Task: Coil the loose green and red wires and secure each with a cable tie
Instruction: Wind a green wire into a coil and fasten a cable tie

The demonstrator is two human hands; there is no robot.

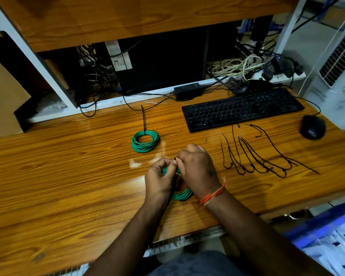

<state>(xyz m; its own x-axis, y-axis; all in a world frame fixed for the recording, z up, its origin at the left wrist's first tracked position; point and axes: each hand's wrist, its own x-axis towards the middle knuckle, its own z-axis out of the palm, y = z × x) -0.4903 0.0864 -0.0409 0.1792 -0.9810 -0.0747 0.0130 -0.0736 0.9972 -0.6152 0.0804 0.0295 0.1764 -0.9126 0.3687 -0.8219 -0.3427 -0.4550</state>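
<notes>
Between both hands' fingers [168, 163], green coil [182, 195]

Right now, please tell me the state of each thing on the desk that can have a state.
Far green coil: coiled, tied with a black cable tie, tail uncut.
Near green coil: coiled, held in both hands.
Black cable tie: around the near coil, being fastened.
Spare cable ties: loose, unfastened, on the desk.
Left hand: pinches the tie.
Right hand: pinches the tie.
</notes>
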